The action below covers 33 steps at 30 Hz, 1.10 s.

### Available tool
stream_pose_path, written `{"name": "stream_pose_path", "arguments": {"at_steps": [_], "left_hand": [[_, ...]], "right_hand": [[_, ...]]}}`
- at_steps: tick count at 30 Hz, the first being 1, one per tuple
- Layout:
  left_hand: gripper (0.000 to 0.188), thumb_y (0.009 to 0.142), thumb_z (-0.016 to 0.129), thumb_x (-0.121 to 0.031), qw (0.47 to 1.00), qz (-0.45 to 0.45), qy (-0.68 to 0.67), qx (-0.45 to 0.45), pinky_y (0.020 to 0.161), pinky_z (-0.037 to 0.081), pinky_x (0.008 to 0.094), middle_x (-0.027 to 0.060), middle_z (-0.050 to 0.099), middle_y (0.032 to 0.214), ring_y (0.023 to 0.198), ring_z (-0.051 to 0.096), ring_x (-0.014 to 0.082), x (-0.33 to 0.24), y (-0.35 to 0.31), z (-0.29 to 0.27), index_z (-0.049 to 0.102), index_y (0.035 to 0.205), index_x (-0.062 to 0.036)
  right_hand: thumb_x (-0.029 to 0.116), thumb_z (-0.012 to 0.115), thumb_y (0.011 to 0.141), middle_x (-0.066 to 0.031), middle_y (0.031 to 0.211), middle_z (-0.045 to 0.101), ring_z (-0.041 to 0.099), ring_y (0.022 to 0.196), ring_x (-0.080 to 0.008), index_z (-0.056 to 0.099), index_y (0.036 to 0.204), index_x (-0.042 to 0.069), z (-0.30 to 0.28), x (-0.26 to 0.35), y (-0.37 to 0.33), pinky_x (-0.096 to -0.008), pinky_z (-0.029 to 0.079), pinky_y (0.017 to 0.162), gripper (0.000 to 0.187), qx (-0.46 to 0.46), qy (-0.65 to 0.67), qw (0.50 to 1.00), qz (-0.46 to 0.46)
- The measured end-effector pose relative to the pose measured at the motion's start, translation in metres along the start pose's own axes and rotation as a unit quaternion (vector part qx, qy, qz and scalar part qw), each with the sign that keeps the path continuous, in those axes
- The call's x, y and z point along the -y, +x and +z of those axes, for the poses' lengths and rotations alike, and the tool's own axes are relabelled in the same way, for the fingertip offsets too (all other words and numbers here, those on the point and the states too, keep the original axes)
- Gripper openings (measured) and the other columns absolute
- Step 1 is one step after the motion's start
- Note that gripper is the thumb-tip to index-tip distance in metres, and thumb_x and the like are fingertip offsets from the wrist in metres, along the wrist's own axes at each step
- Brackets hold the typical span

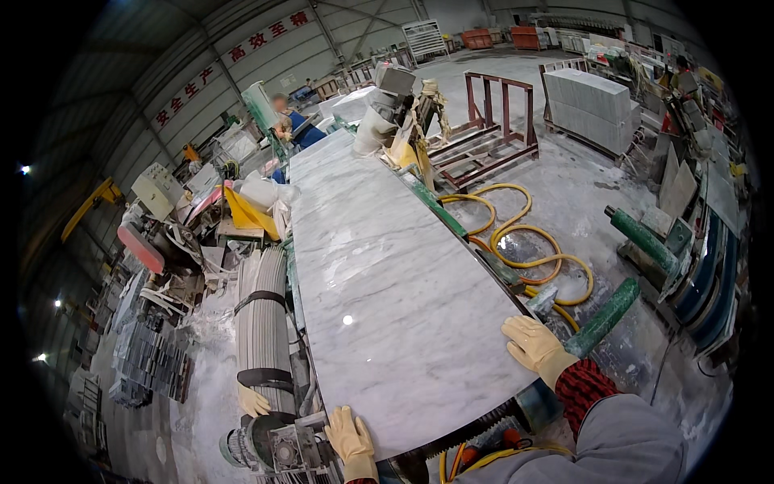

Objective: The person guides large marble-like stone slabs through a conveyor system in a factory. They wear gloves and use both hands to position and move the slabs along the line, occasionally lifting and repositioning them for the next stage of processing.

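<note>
A long white-and-grey marble slab [395,298] lies polished side up on a machine bed and runs away from me. My left hand [351,442], in a cream glove, rests at its near left corner with the fingers stretched forward. On the near right edge lies my right hand [534,347], gloved alike, its fingers extended over the slab's rim. Neither hand is wrapped round a tool. The undersides of both palms are hidden. Another cream glove shape [252,401] shows beside the motor at left; whether a hand is in it I cannot tell.
A motor [270,445] and a strapped grey ribbed roll [262,331] flank the slab's left side. Yellow hose [556,258] coils on the floor at right, near a green roller [605,317]. A person [300,129] stands near the far end. A rusty rack [492,121] is beyond.
</note>
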<state>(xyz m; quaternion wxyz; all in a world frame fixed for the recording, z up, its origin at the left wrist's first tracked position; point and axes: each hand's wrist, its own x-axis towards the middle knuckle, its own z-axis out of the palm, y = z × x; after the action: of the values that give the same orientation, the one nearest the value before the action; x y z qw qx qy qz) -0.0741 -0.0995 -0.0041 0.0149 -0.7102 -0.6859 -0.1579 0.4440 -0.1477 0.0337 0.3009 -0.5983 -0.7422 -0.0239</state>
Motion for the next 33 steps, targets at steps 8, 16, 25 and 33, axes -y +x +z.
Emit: {"name": "stream_pose_path", "arguments": {"at_steps": [8, 16, 25, 33], "left_hand": [[0.047, 0.104, 0.064, -0.028, 1.0, -0.001, -0.004, -0.001, 0.126, 0.031, 0.0591, 0.0226, 0.057, 0.157, 0.149, 0.05, 0.04, -0.002, -0.004, -0.003, 0.061, 0.147, -0.0098], [0.047, 0.103, 0.065, -0.027, 1.0, 0.001, -0.007, -0.006, 0.126, 0.032, 0.0593, 0.0224, 0.057, 0.157, 0.149, 0.05, 0.0404, -0.003, -0.007, -0.004, 0.06, 0.146, -0.0098], [0.047, 0.103, 0.064, -0.028, 1.0, -0.001, -0.012, 0.001, 0.125, 0.033, 0.0602, 0.0222, 0.056, 0.158, 0.149, 0.049, 0.0405, -0.002, -0.008, -0.005, 0.06, 0.147, -0.0102], [0.049, 0.104, 0.063, -0.03, 1.0, 0.0, -0.006, 0.017, 0.126, 0.031, 0.0612, 0.0218, 0.055, 0.159, 0.151, 0.047, 0.0393, 0.0, -0.009, -0.006, 0.059, 0.148, -0.0104]], "right_hand": [[0.019, 0.07, 0.097, -0.0193, 0.141, 0.065, 0.058, 0.134, -0.0401, 0.065, 0.135, 0.002, -0.002, 0.002, -0.002, -0.0483, 0.046, 0.118, 0.042, -0.001, 0.005, 1.0, 0.002], [0.019, 0.072, 0.096, -0.0198, 0.141, 0.065, 0.058, 0.135, -0.0409, 0.066, 0.134, 0.002, 0.002, -0.001, -0.008, -0.0488, 0.046, 0.117, 0.043, -0.009, -0.005, 1.0, 0.0], [0.02, 0.072, 0.096, -0.0188, 0.141, 0.066, 0.059, 0.134, -0.0399, 0.066, 0.135, 0.003, -0.004, 0.002, -0.008, -0.049, 0.045, 0.119, 0.043, 0.0, 0.009, 1.0, 0.002], [0.021, 0.071, 0.096, -0.0182, 0.142, 0.066, 0.058, 0.136, -0.0391, 0.066, 0.135, 0.004, 0.0, 0.0, -0.013, -0.0489, 0.044, 0.12, 0.043, -0.002, -0.001, 1.0, 0.002]]}}
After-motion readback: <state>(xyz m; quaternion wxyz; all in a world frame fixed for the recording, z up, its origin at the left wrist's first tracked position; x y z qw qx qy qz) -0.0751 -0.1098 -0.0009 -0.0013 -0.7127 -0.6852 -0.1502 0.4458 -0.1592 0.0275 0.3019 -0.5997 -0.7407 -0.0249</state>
